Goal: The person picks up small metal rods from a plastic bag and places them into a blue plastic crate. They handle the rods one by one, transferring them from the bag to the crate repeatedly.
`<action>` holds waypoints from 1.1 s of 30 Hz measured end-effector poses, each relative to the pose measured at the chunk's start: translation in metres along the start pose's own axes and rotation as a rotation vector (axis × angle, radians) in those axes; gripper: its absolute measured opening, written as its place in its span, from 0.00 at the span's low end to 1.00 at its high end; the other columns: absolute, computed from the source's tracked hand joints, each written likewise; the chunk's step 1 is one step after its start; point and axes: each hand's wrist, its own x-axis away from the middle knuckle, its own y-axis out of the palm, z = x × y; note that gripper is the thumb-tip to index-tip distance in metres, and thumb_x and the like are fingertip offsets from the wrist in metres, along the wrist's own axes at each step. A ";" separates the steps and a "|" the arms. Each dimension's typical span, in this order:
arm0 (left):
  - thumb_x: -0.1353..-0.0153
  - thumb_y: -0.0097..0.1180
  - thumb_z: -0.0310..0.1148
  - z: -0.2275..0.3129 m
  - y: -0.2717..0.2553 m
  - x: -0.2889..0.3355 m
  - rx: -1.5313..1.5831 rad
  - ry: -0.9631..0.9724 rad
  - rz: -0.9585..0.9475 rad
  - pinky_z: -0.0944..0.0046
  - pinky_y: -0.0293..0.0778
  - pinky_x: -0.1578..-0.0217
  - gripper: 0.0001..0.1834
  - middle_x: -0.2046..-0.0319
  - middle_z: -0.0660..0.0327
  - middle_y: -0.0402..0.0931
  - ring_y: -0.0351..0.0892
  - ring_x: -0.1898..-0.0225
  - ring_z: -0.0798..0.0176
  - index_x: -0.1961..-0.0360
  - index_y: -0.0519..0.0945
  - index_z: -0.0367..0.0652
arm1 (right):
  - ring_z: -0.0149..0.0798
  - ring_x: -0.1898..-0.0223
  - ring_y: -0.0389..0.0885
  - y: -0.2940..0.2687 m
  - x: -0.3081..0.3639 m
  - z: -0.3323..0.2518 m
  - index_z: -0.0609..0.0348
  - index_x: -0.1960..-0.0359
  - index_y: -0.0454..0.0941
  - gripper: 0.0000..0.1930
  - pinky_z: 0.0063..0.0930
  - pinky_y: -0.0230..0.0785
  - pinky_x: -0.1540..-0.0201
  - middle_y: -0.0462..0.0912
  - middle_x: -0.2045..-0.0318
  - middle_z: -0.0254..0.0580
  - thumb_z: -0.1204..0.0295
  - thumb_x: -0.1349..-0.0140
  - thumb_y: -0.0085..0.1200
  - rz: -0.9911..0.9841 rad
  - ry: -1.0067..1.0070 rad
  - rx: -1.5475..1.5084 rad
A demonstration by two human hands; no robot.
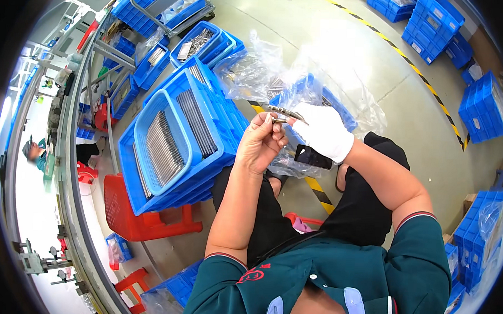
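My bare left hand (261, 141) is raised in front of my knees, its thumb and fingers pinched on a small metal part (279, 120). Close beside it, my right hand (323, 132) wears a white glove and grips a slim, shiny metal piece (286, 111) that points left. The two pieces nearly meet; I cannot tell whether they touch or are joined. Below the glove a dark, flat, phone-like object (312, 157) shows. Behind the hands a blue crate (343, 111) lined with clear plastic holds metal pieces, partly hidden by the glove.
At left, a light-blue basket (192, 149) with rows of metal rods rests on stacked blue crates (222, 113). Near it are a red stool (127, 210) and a metal-framed bench (74, 166). Plastic bags (252, 67) lie ahead. More crates (482, 108) stand right. Another person (35, 154) is far left.
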 end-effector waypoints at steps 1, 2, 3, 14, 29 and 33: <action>0.39 0.56 0.33 0.000 0.001 0.001 0.005 -0.003 -0.005 0.66 0.66 0.71 0.06 0.74 0.65 0.73 0.66 0.75 0.70 0.63 0.77 0.45 | 0.51 0.74 0.77 0.001 0.000 0.000 0.57 0.72 0.73 0.11 0.41 0.67 0.70 0.76 0.78 0.48 0.62 0.40 0.48 0.003 -0.002 -0.003; 0.39 0.57 0.34 0.000 0.002 0.001 0.010 -0.006 -0.010 0.66 0.66 0.71 0.06 0.74 0.65 0.73 0.66 0.75 0.70 0.63 0.77 0.45 | 0.51 0.74 0.77 0.002 0.001 -0.001 0.57 0.71 0.73 0.11 0.41 0.67 0.70 0.76 0.78 0.48 0.62 0.40 0.48 0.007 -0.004 -0.006; 0.40 0.57 0.34 0.000 0.001 0.000 0.030 -0.018 -0.030 0.65 0.66 0.71 0.06 0.74 0.64 0.73 0.67 0.75 0.70 0.63 0.77 0.46 | 0.51 0.74 0.77 0.002 0.000 -0.001 0.57 0.71 0.72 0.11 0.41 0.68 0.70 0.76 0.78 0.48 0.62 0.40 0.49 0.009 -0.007 -0.010; 0.40 0.59 0.33 0.007 0.017 0.004 -0.659 0.292 0.263 0.72 0.70 0.74 0.11 0.76 0.61 0.76 0.72 0.76 0.73 0.64 0.78 0.35 | 0.53 0.72 0.75 0.001 -0.009 0.003 0.61 0.70 0.75 0.15 0.40 0.65 0.69 0.76 0.76 0.53 0.59 0.39 0.49 -0.101 0.150 -0.155; 0.39 0.58 0.33 0.022 0.017 0.008 -0.529 0.276 0.246 0.73 0.66 0.80 0.10 0.80 0.63 0.73 0.67 0.81 0.74 0.66 0.78 0.34 | 0.27 0.74 0.67 -0.009 -0.007 0.011 0.65 0.67 0.77 0.17 0.24 0.61 0.70 0.73 0.78 0.35 0.59 0.40 0.53 -0.345 0.295 -0.625; 0.40 0.58 0.33 0.021 0.014 0.008 -0.518 0.241 0.214 0.73 0.67 0.80 0.11 0.80 0.63 0.73 0.67 0.81 0.74 0.66 0.78 0.33 | 0.25 0.74 0.66 -0.010 -0.006 0.008 0.64 0.69 0.77 0.16 0.21 0.61 0.71 0.74 0.78 0.32 0.60 0.40 0.54 -0.366 0.340 -0.724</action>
